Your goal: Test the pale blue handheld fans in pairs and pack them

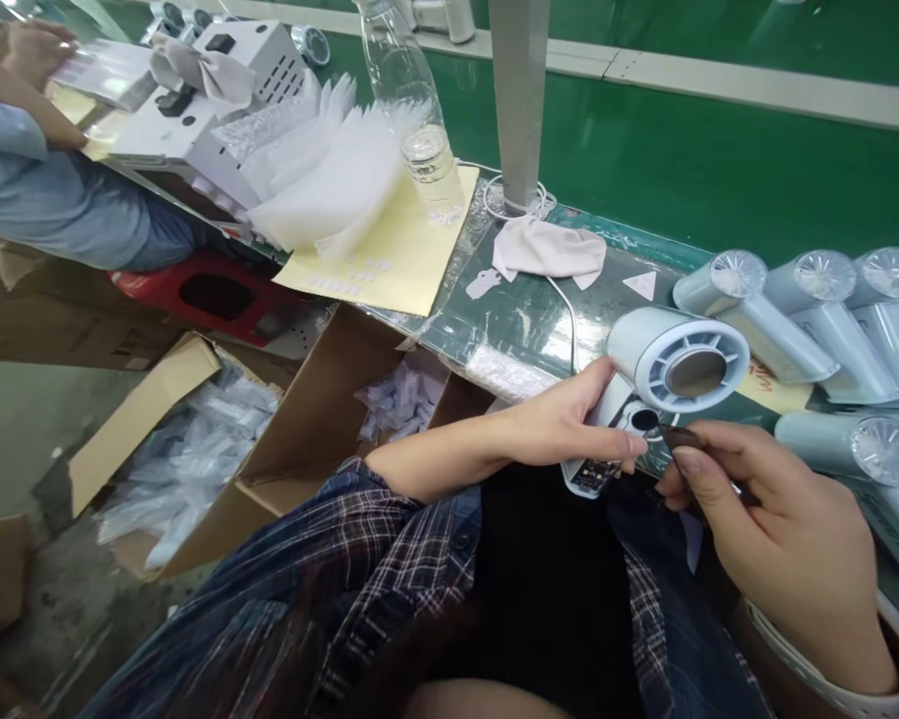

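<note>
My left hand (561, 419) is wrapped round the handle of a light blue handheld fan (629, 345). The fan's round head has a slotted rim and a grey disc in the middle. Its handle is open low down, where a circuit board (597, 473) shows, and a black round part (644, 419) sits below the head by my thumb. My right hand (764, 509) pinches a dark, thin tool (678, 437) that resembles tweezers, its tip close to the black part. Fingers hide much of this tool; whether its tip touches cannot be made out.
Several wrapped blue fans (809, 320) stand on the right. A white cloth (550, 250), a metal post (519, 100) and a water bottle (427, 150) are behind. Cardboard boxes (292, 449) with bagged parts stand at lower left. Another person's arm (37, 180) is beside a white machine (195, 120).
</note>
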A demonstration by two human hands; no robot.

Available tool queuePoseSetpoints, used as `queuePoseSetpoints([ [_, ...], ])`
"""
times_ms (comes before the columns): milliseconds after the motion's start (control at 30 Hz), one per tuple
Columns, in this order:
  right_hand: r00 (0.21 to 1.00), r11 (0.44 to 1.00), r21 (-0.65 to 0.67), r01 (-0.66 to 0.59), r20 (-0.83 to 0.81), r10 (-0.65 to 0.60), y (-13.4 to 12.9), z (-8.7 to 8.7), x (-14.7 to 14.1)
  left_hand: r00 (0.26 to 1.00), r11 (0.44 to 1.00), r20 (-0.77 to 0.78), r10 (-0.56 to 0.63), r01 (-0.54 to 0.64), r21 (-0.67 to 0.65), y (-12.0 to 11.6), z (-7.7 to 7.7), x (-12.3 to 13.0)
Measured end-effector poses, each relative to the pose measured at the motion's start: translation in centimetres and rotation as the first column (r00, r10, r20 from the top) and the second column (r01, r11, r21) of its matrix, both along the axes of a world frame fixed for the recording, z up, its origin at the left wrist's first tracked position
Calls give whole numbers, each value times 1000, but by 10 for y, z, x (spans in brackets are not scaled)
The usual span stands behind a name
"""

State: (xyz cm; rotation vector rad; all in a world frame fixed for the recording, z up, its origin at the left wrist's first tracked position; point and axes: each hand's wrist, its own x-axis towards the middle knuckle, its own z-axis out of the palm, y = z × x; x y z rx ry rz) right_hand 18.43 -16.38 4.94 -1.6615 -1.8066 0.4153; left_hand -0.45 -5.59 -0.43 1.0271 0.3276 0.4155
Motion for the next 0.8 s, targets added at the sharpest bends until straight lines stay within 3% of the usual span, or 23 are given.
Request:
queuePoseSetpoints([
  [133, 1000, 1000, -17, 1, -18, -1, 1, -1, -1, 1000, 999, -5, -15, 16, 38, 0, 0, 0],
  [500, 999, 998, 40, -41, 38, 39, -1, -4, 1, 991, 992, 44, -128, 129, -11, -1, -6, 1],
  [800, 987, 989, 105, -99, 135, 85, -1, -4, 0, 995, 997, 56, -79, 78, 21, -6, -7, 3],
])
